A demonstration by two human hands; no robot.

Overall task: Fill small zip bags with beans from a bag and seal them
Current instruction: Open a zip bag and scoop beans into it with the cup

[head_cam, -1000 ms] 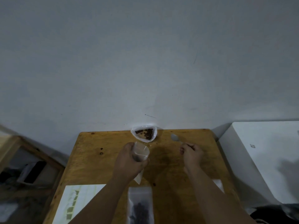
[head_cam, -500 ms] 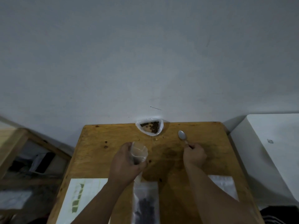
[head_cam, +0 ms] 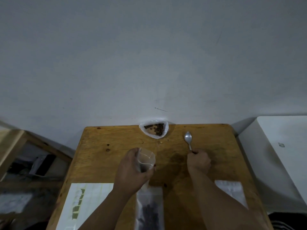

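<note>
My left hand (head_cam: 131, 171) grips a small clear zip bag (head_cam: 146, 161) upright above the table, its mouth held open, with a few dark beans low inside. My right hand (head_cam: 198, 161) holds the handle of a metal spoon (head_cam: 188, 139), whose empty bowl points away from me. An open white plastic bag of brown beans (head_cam: 155, 128) stands at the table's far edge against the wall. A filled zip bag (head_cam: 149, 209) lies flat near the front between my arms. A flat, empty-looking zip bag (head_cam: 230, 191) lies under my right forearm.
The wooden table (head_cam: 103, 146) carries a white sheet with green marks (head_cam: 83, 206) at the front left and a few loose beans (head_cam: 160, 142) near the big bag. A white cabinet (head_cam: 282, 146) stands to the right, a wooden frame (head_cam: 15, 146) to the left.
The view has tilted down a little, so the table sits lower in frame. My hands keep their hold on the zip bag and the spoon, with little movement between them.
</note>
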